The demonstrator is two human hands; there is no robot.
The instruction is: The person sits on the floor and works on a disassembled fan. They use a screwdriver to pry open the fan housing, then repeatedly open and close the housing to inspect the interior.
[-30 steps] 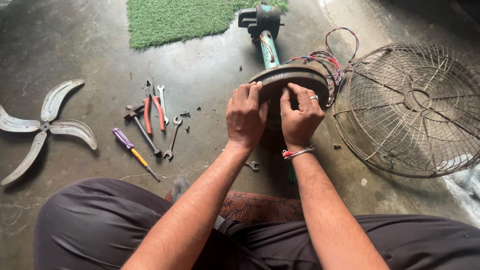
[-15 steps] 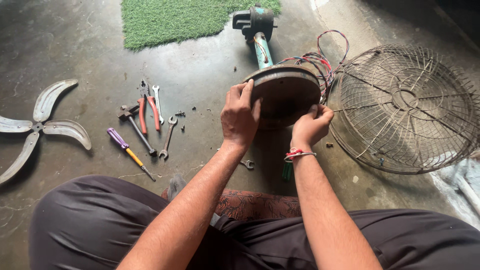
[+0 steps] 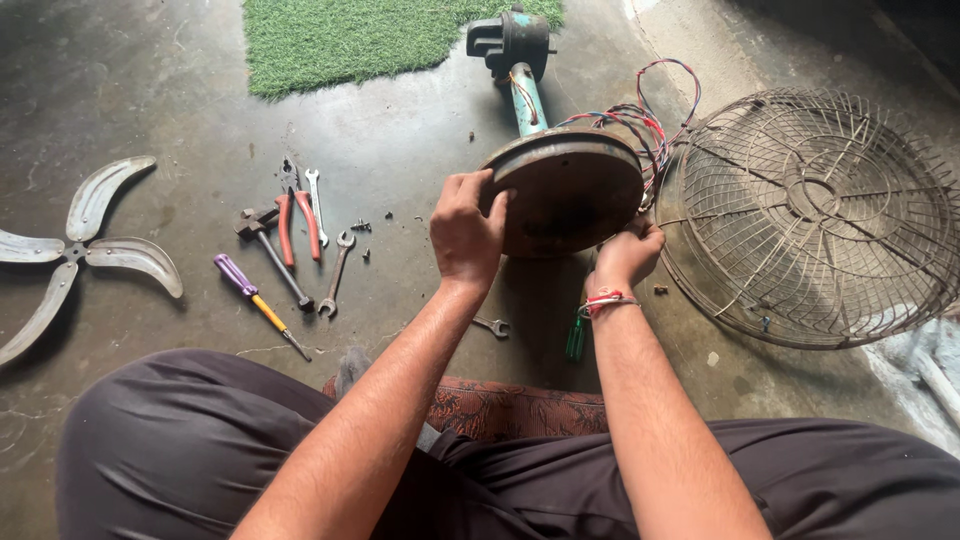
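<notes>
A round, rusty brown fan motor housing (image 3: 570, 190) is tilted up off the concrete floor, with its flat underside facing me. My left hand (image 3: 466, 232) grips its left rim. From below, my right hand (image 3: 628, 256), with a red thread band on the wrist, holds the lower right edge. A bundle of red, blue and black wires (image 3: 640, 120) hangs off the housing's far side. Behind it lies the teal fan neck and stand piece (image 3: 520, 60).
A wire fan guard (image 3: 815, 215) lies at the right. A metal fan blade (image 3: 75, 250) lies at the far left. Red-handled pliers (image 3: 295, 215), spanners (image 3: 335, 270), a purple-handled screwdriver (image 3: 250, 295) and a green-handled screwdriver (image 3: 577, 335) lie on the floor. A green mat (image 3: 370, 35) is at the top.
The housing lay flatter with both hands on top of it. It has been tipped up, and my right hand has slid down under its lower right edge.
</notes>
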